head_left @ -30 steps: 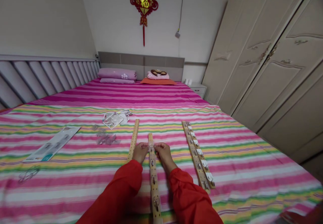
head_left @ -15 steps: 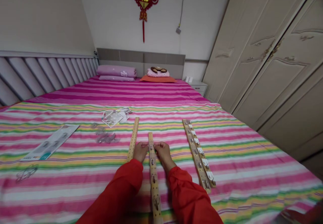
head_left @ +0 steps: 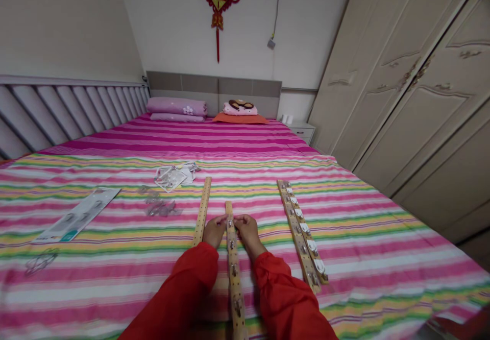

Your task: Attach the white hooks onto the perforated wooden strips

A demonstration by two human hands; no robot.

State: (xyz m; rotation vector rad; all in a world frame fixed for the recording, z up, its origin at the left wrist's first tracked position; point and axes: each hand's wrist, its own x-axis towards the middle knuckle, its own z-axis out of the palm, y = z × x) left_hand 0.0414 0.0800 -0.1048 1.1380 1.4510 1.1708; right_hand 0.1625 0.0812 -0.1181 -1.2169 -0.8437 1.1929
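Note:
A narrow wooden strip with rows of holes [head_left: 234, 273] lies lengthwise under my hands, with small metal hooks fixed along it. My left hand [head_left: 214, 230] and my right hand [head_left: 248, 230] meet from either side at a small transparent hook [head_left: 229, 223] on this strip, pinching it between their fingertips. Left of my left hand lies a bare wooden strip [head_left: 202, 210]. Further right, a third strip [head_left: 300, 235] carries a row of white adhesive hooks.
The strips lie on a bed with a pink striped sheet [head_left: 344, 258]. Loose transparent hooks [head_left: 158, 208], a plastic packet [head_left: 172, 177] and a printed card [head_left: 76, 215] lie to the left. A cream wardrobe [head_left: 413, 100] stands along the right side.
The whole scene has shifted slightly upward in view as my head moved. Both hands stay at the same spot on the strip, and the small hook between them shows more clearly.

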